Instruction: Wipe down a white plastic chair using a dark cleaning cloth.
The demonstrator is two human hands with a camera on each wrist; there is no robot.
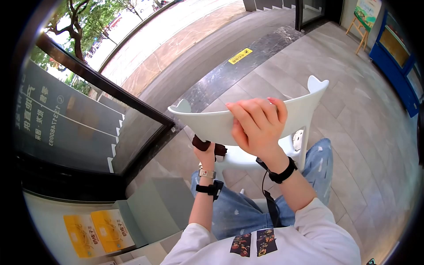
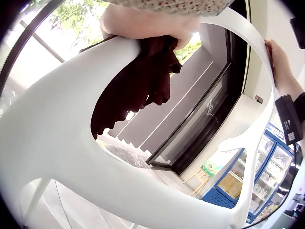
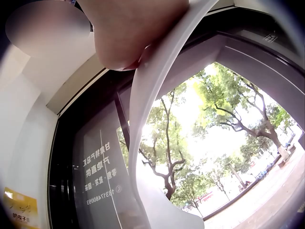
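Observation:
A white plastic chair (image 1: 207, 123) stands in front of the person, its curved backrest nearest. The right hand (image 1: 260, 121) grips the top edge of the backrest, fingers curled over it. Lower on the left side, the left hand (image 1: 205, 155) holds a dark maroon cloth (image 1: 201, 143) at the chair frame. In the left wrist view the cloth (image 2: 138, 88) hangs in folds through the chair's opening, against the white frame (image 2: 52, 119), with part of the left hand (image 2: 147, 21) above it. The right wrist view shows the right hand (image 3: 138, 28) against the backrest edge (image 3: 152, 86).
A dark-framed glass door (image 1: 145, 152) stands at the left, near a grey box (image 1: 163, 203) and yellow packages (image 1: 112, 229). Grey floor tiles (image 1: 353, 137) run to a doorsill with a yellow sticker (image 1: 240, 56). A blue cabinet (image 1: 397, 62) and an easel sign (image 1: 366, 17) are at right.

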